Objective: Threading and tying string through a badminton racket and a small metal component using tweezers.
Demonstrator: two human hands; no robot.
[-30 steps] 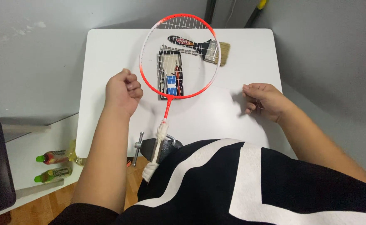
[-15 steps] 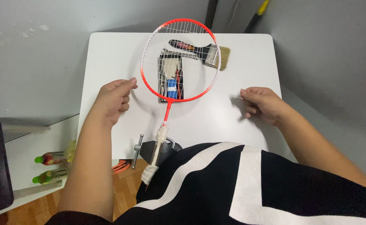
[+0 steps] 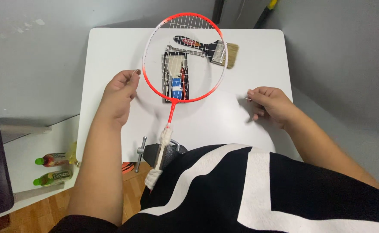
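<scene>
glossy red racket frame [image 3: 148, 82], matt white tabletop [image 3: 111, 51], metal clamp [image 3: 148, 151], bristly paintbrush [image 3: 206, 46]

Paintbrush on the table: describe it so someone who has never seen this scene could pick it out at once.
Start at the white table and find the red-framed racket held over its middle. At the table's far edge, partly behind the racket's strings, lies the paintbrush. Its dark handle, metal band and tan bristles set it apart from the flat packet nearer the person.

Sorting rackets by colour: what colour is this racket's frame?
Red-orange racket frame, fading to white near the top; head view.
</scene>
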